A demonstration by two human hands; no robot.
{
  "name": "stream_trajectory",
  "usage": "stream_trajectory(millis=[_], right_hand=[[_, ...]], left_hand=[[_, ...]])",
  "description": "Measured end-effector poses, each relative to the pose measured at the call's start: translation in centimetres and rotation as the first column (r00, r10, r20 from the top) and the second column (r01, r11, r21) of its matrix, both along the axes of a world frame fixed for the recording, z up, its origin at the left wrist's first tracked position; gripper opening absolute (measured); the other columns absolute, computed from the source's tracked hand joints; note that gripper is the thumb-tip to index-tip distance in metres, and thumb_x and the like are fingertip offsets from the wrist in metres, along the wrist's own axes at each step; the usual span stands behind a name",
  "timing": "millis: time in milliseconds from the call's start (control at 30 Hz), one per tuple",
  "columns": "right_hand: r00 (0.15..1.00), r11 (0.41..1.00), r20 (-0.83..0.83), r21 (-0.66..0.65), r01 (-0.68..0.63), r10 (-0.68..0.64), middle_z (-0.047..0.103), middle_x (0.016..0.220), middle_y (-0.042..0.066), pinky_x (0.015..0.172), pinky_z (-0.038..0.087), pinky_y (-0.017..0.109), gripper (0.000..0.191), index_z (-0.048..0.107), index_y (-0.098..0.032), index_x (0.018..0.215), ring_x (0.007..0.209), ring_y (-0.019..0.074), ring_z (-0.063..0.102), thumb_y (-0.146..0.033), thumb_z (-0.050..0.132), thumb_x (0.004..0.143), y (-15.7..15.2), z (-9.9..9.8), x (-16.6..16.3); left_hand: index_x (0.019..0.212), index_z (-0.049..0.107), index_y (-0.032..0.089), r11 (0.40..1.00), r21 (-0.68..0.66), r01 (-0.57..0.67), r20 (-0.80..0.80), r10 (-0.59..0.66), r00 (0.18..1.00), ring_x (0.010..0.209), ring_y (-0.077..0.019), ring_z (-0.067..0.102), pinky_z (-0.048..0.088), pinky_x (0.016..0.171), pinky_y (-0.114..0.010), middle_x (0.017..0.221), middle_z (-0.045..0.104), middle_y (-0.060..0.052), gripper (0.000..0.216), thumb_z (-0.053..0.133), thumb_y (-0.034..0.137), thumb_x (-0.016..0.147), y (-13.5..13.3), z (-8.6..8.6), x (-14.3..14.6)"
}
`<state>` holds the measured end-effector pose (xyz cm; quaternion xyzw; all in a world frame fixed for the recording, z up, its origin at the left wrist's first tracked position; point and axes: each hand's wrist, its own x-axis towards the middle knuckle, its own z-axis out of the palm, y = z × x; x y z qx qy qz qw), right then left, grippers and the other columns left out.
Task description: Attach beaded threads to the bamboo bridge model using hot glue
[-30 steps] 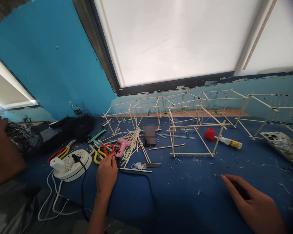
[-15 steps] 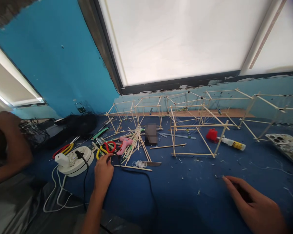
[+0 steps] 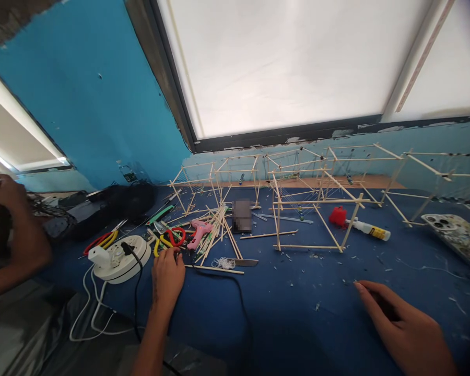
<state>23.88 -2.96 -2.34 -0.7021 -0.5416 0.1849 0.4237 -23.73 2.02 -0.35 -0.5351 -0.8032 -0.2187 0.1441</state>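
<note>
Glue gun [image 3: 199, 233], pink, lay among loose sticks [image 3: 219, 222] on the blue worktop [image 3: 282, 308], left of centre, its black cord [image 3: 237, 290] trailing toward the near edge. The left hand [image 3: 167, 275] rested just below it, fingers curled down where the cord met the gun, beside red-handled scissors [image 3: 175, 236]; whether they gripped anything I could not tell. The right hand [image 3: 405, 326] lay flat on bare worktop well to the right, fingers stretched out loose and holding nothing. Left of the left hand sat a white socket reel [image 3: 119, 263] with a black plug [image 3: 126, 248] and a white adapter [image 3: 98, 256] pushed into it. A stick frame [image 3: 313, 246] stood further back, with a glue bottle [image 3: 362, 225] by it and a phone [image 3: 454, 235] at the far right. Another person's arm [image 3: 15, 235] showed at the left edge
</note>
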Motion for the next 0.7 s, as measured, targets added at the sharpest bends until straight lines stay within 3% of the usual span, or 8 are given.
stream_trajectory(millis=[200, 400, 567, 700], right_hand=[[1.000, 1.000, -0.003, 0.008, 0.001, 0.000, 0.079, 0.078, 0.001, 0.056, 0.058, 0.034, 0.046, 0.080, -0.029, 0.085, 0.065, 0.0264, 0.074, -0.068, 0.060, 0.070, 0.0, 0.2, -0.2], [1.000, 1.000, 0.017, -0.022, 0.001, -0.001, 0.080, 0.081, 0.002, 0.054, 0.059, 0.032, 0.048, 0.080, -0.029, 0.088, 0.066, 0.0259, 0.075, -0.069, 0.059, 0.072, -0.1, 0.1, 0.0], [1.000, 1.000, 0.019, -0.010, -0.017, 0.017, 0.080, 0.081, 0.001, 0.050, 0.059, 0.029, 0.046, 0.081, -0.030, 0.086, 0.065, 0.0250, 0.075, -0.068, 0.059, 0.072, 0.2, 0.3, 0.0], [0.999, 0.997, 0.049, 0.078, -0.002, -0.002, 0.079, 0.075, 0.001, 0.048, 0.058, 0.027, 0.041, 0.081, -0.029, 0.084, 0.060, 0.0236, 0.075, -0.064, 0.061, 0.074, 0.2, 0.2, -0.1]], left_hand=[[0.105, 0.069, 0.018, 0.999, -0.023, 0.040, 0.016, -0.040, 0.999, 0.100, -0.0346, 0.060, 0.047, 0.084, -0.044, 0.108, 0.073, -0.013, 0.028, 0.044, 0.027, 0.095, -0.3, 0.1, 0.3], [0.105, 0.069, 0.016, 0.999, 0.028, 0.033, 0.041, -0.034, 0.999, 0.102, -0.0363, 0.059, 0.047, 0.087, -0.048, 0.110, 0.071, -0.016, 0.032, 0.044, 0.032, 0.095, -0.5, 0.2, 0.4], [0.107, 0.064, 0.014, 0.991, 0.132, 0.014, 0.104, -0.028, 0.994, 0.097, -0.0334, 0.062, 0.050, 0.085, -0.045, 0.101, 0.070, -0.016, 0.034, 0.042, 0.038, 0.096, -0.9, 1.0, 0.3], [0.102, 0.065, 0.019, 0.929, 0.354, 0.109, 0.241, -0.203, 0.949, 0.086, -0.0264, 0.065, 0.054, 0.076, -0.037, 0.096, 0.070, -0.010, 0.029, 0.052, 0.044, 0.094, -3.4, 1.5, 4.0]])
